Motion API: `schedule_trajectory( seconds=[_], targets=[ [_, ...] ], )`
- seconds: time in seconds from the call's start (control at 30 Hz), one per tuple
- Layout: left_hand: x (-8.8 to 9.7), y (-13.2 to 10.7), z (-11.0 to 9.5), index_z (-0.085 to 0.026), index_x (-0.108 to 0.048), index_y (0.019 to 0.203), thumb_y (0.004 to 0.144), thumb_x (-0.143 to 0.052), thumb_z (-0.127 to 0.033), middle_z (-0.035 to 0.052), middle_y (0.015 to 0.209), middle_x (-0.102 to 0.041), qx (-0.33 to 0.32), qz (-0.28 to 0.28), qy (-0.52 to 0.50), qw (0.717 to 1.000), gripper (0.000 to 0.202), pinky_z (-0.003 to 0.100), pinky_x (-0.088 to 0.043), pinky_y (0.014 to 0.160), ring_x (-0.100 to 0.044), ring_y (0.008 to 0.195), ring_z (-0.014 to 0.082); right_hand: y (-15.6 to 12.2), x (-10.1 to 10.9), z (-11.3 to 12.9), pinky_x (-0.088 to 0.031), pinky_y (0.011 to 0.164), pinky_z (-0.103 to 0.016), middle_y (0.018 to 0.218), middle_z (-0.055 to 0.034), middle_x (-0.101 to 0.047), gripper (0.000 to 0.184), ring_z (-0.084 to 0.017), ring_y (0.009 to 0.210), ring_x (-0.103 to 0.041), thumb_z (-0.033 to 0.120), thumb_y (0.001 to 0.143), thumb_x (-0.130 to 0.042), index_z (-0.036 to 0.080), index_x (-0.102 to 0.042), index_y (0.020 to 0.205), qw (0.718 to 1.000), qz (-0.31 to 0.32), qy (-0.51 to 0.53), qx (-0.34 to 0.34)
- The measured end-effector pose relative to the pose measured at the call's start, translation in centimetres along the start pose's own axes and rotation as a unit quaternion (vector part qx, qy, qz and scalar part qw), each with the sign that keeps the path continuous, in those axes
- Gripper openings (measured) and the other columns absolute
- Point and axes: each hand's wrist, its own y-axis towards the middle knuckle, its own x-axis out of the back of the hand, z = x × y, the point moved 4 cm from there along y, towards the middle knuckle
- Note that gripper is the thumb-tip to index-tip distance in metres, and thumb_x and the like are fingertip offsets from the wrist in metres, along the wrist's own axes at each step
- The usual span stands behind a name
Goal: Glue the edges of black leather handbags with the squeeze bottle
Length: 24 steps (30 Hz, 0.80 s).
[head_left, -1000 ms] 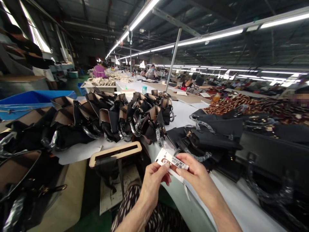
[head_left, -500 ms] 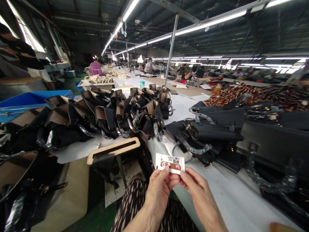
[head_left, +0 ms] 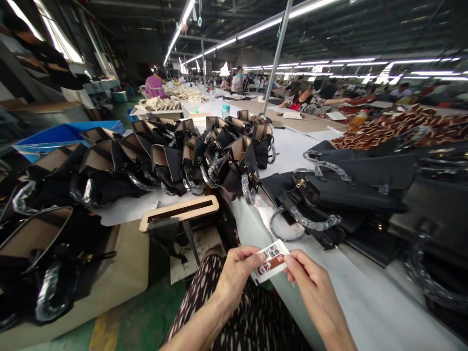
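Observation:
Between my two hands, above my lap, is a small white packet (head_left: 272, 263) with brown and black print, tilted up to the right. My left hand (head_left: 237, 273) pinches its left side, thumb on top. The right edge of the packet is pinched by the thumb and fingers of my right hand (head_left: 309, 280). Beyond the packet, black handbags (head_left: 314, 204) with plastic-wrapped handles lie flat on the white-covered table (head_left: 351, 292). To the left of my hands stands a slotted wooden frame (head_left: 179, 213) with a pale rim, dark material hanging under it.
Rows of open black bags (head_left: 164, 165) with tan linings stand on the left and middle. A blue bin (head_left: 66, 136) is behind them. Brown leather pieces (head_left: 387, 129) are heaped at the right. A metal pole (head_left: 277, 58) rises mid-table. Several people work farther off.
The packet has turned, its right end now higher, and my right hand has shifted to its right edge. The whole view has swung slightly left and down.

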Motion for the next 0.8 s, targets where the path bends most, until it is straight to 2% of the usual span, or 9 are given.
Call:
schedule_trajectory(
  seconds=[0.1, 0.2, 0.3, 0.4, 0.47, 0.6, 0.8],
  targets=[
    [-0.1, -0.2, 0.4, -0.007, -0.069, 0.068, 0.064, -0.076, -0.039, 0.0039, 0.057, -0.062, 0.0, 0.006, 0.023, 1.0, 0.033, 0.021, -0.032, 0.053, -0.044, 0.05, 0.0076, 0.0, -0.1, 0.1, -0.033, 0.056, -0.027, 0.06, 0.0032, -0.043, 0.036, -0.015, 0.06, -0.041, 0.055, 0.085, -0.051, 0.022, -0.056, 0.072, 1.0, -0.008, -0.014, -0.001],
    [-0.3, -0.3, 0.6, -0.007, -0.069, 0.069, 0.064, -0.075, -0.038, 0.0056, 0.061, -0.064, 0.006, 0.013, 0.02, 1.0, 0.033, 0.021, -0.035, 0.056, -0.048, 0.052, 0.009, 0.0, -0.1, -0.3, -0.034, 0.059, -0.027, 0.061, 0.0035, -0.044, 0.034, -0.016, 0.061, -0.042, 0.054, 0.086, -0.049, 0.022, -0.058, 0.078, 1.0, -0.013, -0.025, 0.001],
    [-0.8, -0.4, 0.3, -0.007, -0.069, 0.077, 0.061, -0.078, -0.036, 0.0084, 0.072, -0.068, 0.014, 0.06, 0.004, 0.998, 0.034, 0.024, -0.041, 0.062, -0.055, 0.06, 0.0126, 0.0, 0.0, -0.7, -0.032, 0.056, -0.028, 0.059, 0.0041, -0.042, 0.035, -0.014, 0.057, -0.039, 0.055, 0.086, -0.049, 0.022, -0.057, 0.075, 0.999, -0.006, -0.049, 0.003],
    [-1.2, -0.6, -0.2, -0.008, -0.069, 0.086, 0.063, -0.077, -0.043, 0.0095, 0.077, -0.069, 0.015, 0.101, 0.016, 0.995, 0.043, 0.025, -0.043, 0.063, -0.058, 0.063, 0.0143, -0.2, -0.1, -0.9, -0.03, 0.051, -0.028, 0.055, 0.0045, -0.04, 0.037, -0.014, 0.053, -0.037, 0.057, 0.083, -0.051, 0.022, -0.059, 0.074, 0.997, 0.022, -0.078, 0.003],
    [-1.3, -0.7, -0.4, -0.008, -0.069, 0.08, 0.065, -0.073, -0.049, 0.0084, 0.072, -0.067, 0.017, 0.096, 0.054, 0.994, 0.045, 0.024, -0.041, 0.058, -0.055, 0.058, 0.0126, -0.3, -0.4, -1.0, -0.031, 0.051, -0.027, 0.054, 0.0046, -0.041, 0.037, -0.014, 0.053, -0.038, 0.058, 0.082, -0.052, 0.022, -0.061, 0.075, 0.995, 0.044, -0.091, 0.004],
    [-0.8, -0.6, 0.0, -0.009, -0.065, 0.065, 0.062, -0.071, -0.055, 0.0044, 0.059, -0.06, 0.038, 0.038, 0.097, 0.994, 0.046, 0.023, -0.035, 0.049, -0.047, 0.047, 0.0102, -0.6, -1.2, -1.0, -0.033, 0.053, -0.027, 0.054, 0.0046, -0.042, 0.035, -0.014, 0.054, -0.04, 0.055, 0.084, -0.05, 0.022, -0.062, 0.076, 0.994, 0.064, -0.093, 0.007],
    [-0.6, -0.9, 0.1, -0.01, -0.064, 0.062, 0.058, -0.074, -0.05, 0.002, 0.056, -0.056, 0.045, 0.042, 0.092, 0.994, 0.042, 0.023, -0.033, 0.051, -0.044, 0.049, 0.0095, -1.1, -1.1, -0.4, -0.033, 0.053, -0.026, 0.053, 0.005, -0.042, 0.032, -0.014, 0.054, -0.04, 0.05, 0.086, -0.049, 0.022, -0.059, 0.075, 0.997, 0.019, -0.07, -0.001]
  ],
)
